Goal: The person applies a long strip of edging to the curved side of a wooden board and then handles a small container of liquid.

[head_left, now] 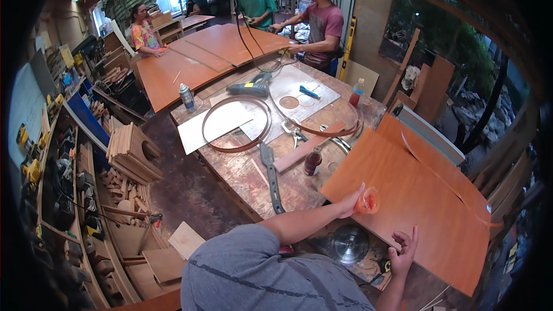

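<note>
My left hand grips a clear plastic cup with something orange-red in it, above the near edge of a large orange-brown wood panel. At the panel's near edge my right hand is raised with the index finger stretched out and the others partly curled, holding nothing. A narrow strip of the same colour lies curved along the panel's far side. Below the cup, between my arms, lies a round metal saw blade. A dark red bottle stands on the workbench beyond my left forearm.
The bench carries two coiled brown strips, a heat gun, a spray can, a blue cutter and another bottle. Three people stand around a second panel behind. Shelves of power tools and wood pieces line the left.
</note>
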The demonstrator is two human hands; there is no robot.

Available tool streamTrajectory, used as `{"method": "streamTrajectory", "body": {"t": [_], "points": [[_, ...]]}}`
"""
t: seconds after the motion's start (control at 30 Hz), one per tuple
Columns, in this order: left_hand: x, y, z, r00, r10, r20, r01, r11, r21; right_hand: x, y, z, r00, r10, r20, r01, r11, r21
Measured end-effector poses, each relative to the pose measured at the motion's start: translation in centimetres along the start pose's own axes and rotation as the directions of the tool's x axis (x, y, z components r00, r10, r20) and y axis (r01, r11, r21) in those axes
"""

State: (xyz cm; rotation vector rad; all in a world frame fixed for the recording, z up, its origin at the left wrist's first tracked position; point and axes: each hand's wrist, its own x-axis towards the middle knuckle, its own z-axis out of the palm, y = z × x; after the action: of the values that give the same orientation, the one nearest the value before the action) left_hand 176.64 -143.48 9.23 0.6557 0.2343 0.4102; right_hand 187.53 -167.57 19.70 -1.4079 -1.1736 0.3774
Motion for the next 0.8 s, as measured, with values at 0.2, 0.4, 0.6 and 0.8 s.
{"method": "streamTrajectory", "body": {"t": [0.2, 0.4, 0.6, 0.8], "points": [[0.4, -0.3, -0.6, 1.0, 0.004, 0.006, -0.004, 1.0, -0.02, -1.0, 0.2, -0.8, 0.999, 0.028, -0.028, -0.028, 0.999, 0.027], [-0.2, -0.1, 0.4, 1.0, -0.014, 0.003, 0.014, 1.0, -0.021, -1.2, -0.4, -0.9, 0.999, 0.036, -0.006, -0.036, 0.999, 0.001], [-0.3, -0.1, 0.1, 1.0, -0.005, -0.016, 0.004, 1.0, -0.016, -1.0, -0.5, -1.0, 1.0, 0.026, -0.016, -0.026, 0.999, -0.028], [0.4, -0.3, -0.8, 1.0, 0.009, -0.01, -0.009, 0.999, -0.036, -1.3, 0.4, -0.3, 0.999, 0.047, 0.005, -0.047, 0.999, 0.026]]}}
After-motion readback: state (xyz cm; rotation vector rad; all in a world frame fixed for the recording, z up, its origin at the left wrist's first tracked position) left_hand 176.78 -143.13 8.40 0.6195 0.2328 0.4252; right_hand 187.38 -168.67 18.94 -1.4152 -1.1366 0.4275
